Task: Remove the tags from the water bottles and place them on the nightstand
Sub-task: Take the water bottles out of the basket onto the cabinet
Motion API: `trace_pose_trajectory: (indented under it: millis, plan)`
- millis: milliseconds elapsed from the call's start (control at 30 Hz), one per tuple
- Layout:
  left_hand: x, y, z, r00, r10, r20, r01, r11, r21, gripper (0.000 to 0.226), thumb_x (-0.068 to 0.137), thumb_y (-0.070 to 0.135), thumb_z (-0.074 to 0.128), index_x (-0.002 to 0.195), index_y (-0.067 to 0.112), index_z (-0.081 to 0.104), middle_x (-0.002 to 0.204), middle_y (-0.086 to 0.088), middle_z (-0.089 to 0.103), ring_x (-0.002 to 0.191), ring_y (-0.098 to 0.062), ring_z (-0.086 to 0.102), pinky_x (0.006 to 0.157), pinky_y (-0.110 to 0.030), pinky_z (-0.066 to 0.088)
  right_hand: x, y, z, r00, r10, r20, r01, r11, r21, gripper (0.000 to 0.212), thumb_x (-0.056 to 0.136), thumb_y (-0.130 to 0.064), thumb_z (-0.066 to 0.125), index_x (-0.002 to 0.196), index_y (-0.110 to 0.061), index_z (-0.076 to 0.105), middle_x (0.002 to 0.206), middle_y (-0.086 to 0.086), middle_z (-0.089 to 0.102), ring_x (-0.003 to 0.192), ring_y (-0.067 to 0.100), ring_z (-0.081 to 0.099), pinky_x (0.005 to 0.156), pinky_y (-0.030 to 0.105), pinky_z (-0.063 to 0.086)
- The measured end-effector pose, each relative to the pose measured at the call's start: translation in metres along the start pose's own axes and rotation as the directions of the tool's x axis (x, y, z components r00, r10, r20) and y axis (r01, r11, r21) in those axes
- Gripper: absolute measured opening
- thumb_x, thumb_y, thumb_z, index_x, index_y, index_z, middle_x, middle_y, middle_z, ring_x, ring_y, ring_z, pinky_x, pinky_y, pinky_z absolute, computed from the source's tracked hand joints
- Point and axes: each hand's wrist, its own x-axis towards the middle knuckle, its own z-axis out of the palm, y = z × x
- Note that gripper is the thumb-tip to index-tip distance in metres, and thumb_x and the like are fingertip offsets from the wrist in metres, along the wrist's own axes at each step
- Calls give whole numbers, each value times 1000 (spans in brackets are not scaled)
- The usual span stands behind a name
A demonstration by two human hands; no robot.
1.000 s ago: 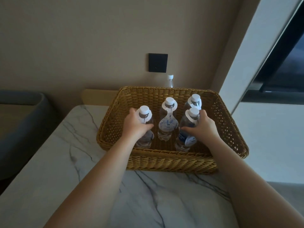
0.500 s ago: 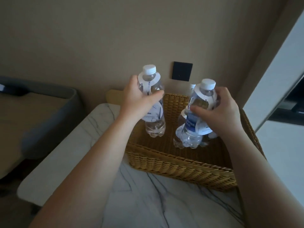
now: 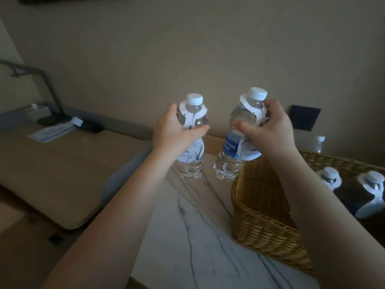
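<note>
Over marble top (image 3: 187,236) (beige wall (image 3: 208,49) behind), left hand (image 3: 175,132), right hand (image 3: 270,126) each grip bottle; basket (image 3: 262,215) apparently wicker.

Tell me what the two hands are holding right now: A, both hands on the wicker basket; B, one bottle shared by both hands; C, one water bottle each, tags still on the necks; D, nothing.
C: the left hand grips one bottle and the right hand another bottle, each with a white tag round its neck.

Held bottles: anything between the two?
Nothing. Head view shows an open gap between left bottle and right bottle, with wall and tabletop behind.
</note>
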Motion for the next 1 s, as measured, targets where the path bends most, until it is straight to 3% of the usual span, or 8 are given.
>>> trace_pose_trajectory:
  millis: [100, 200, 267, 367, 433, 767, 867, 1000]
  plan:
    - [4, -44, -12, 999, -30, -25, 31, 998, 58, 56, 55, 48, 83, 98, 24, 57, 92, 12, 64, 86, -9, 62, 75, -34, 52, -8, 14, 54, 996, 57, 63, -57, 998, -7, 51, 62, -40, 82, 101, -29, 51, 82, -18, 62, 73, -7, 59, 59, 16, 43]
    - [1, -92, -18, 996, -74, -54, 79, 993, 92, 55, 55, 45, 85, 94, 22, 54, 91, 10, 63, 85, -12, 61, 71, -32, 50, -27, 36, 101, 990, 118, 84, -115, 993, -42, 49, 60, -40, 83, 95, -30, 51, 78, -19, 60, 69, -13, 55, 53, 6, 37]
    - [-4, -123, -20, 992, -117, -43, 121, 987, 104, 55, 57, 44, 87, 94, 23, 52, 91, 10, 62, 84, -11, 61, 67, -28, 46, -42, 51, 125, 985, 153, 81, -150, 988, -40, 52, 61, -37, 84, 101, -28, 53, 86, -17, 63, 76, -9, 58, 59, 6, 40]
    - [-17, -161, -20, 985, -173, -18, 174, 974, 146, 57, 59, 43, 88, 98, 23, 50, 95, 9, 61, 87, -11, 61, 67, -28, 45, -60, 69, 151, 983, 168, 79, -163, 985, -61, 58, 61, -33, 85, 109, -26, 53, 100, -11, 64, 91, 9, 62, 73, 27, 51]
    - [-26, -177, -17, 982, -184, -33, 187, 965, 183, 59, 60, 44, 87, 99, 21, 50, 97, 6, 61, 87, -13, 60, 69, -30, 46, -68, 76, 163, 982, 165, 90, -157, 983, -92, 59, 62, -33, 85, 110, -27, 52, 102, -9, 64, 93, 12, 61, 75, 30, 52]
    - [-42, -196, -6, 978, -157, -139, 190, 944, 270, 62, 63, 45, 84, 101, 14, 47, 95, 3, 50, 88, -16, 54, 66, -29, 41, -79, 95, 186, 953, 240, 184, -213, 965, -151, 57, 61, -40, 85, 105, -25, 51, 100, -8, 63, 89, 14, 61, 69, 25, 47]
    - [-43, -198, -6, 976, -168, -142, 200, 946, 256, 64, 64, 45, 84, 104, 14, 45, 97, 3, 48, 90, -17, 53, 70, -29, 44, -81, 96, 187, 949, 250, 191, -224, 963, -149, 63, 62, -38, 85, 112, -25, 49, 109, -6, 62, 96, 14, 59, 78, 32, 53]
    - [-48, -198, -3, 979, -154, -134, 184, 950, 252, 69, 66, 44, 83, 114, 13, 45, 107, -3, 53, 98, -18, 54, 78, -32, 51, -80, 96, 188, 940, 265, 215, -232, 958, -168, 70, 64, -38, 85, 119, -21, 46, 119, 0, 59, 98, 13, 54, 78, 27, 47]
